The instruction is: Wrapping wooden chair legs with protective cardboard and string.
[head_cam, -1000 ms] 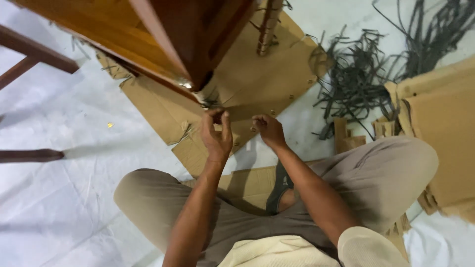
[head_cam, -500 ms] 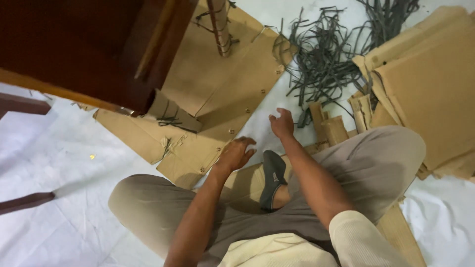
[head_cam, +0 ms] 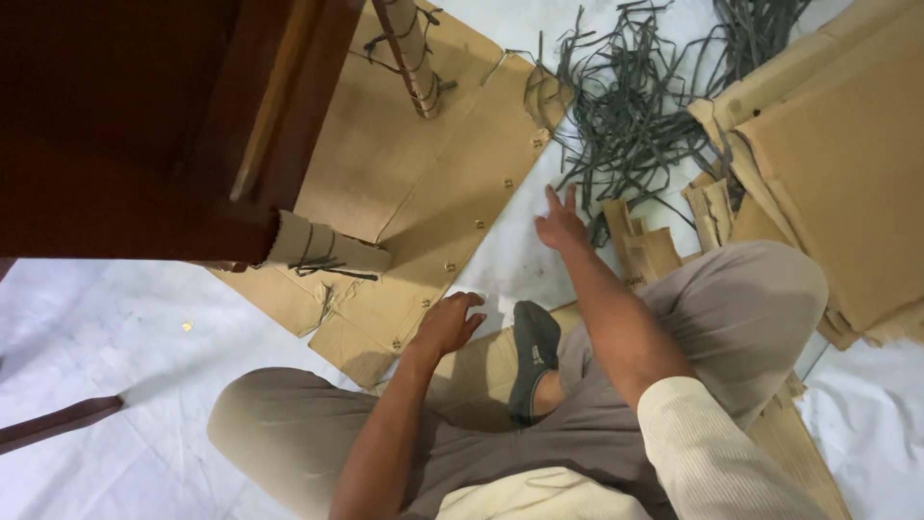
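Two hands, both empty right now, and neither is on the furniture anymore. Going left to right: the dark wooden furniture piece fills the top left, and its leg wrapped in cardboard with dark strapping sticks out over the flattened cardboard sheet on the floor. A second ago both hands were up at that wrapped leg picking at the strapping — now they've dropped away and the leg sits alone, wrap still on it.

Left hand is low, fingers loosely curled, resting at the edge of the cardboard sheet just beside the grey-socked foot. Holds nothing as far as I can see.

Right hand is stretched forward with fingers spread wide, over the white floor covering, right at the near edge of the pile of grey plastic straps. Half a second ago it was a bit further back and more closed, so it has pushed out toward the straps. My read is the work at the leg has paused.

Far right there's a stack of folded cardboard, and small cardboard offcuts lie close to the right hand — untouched
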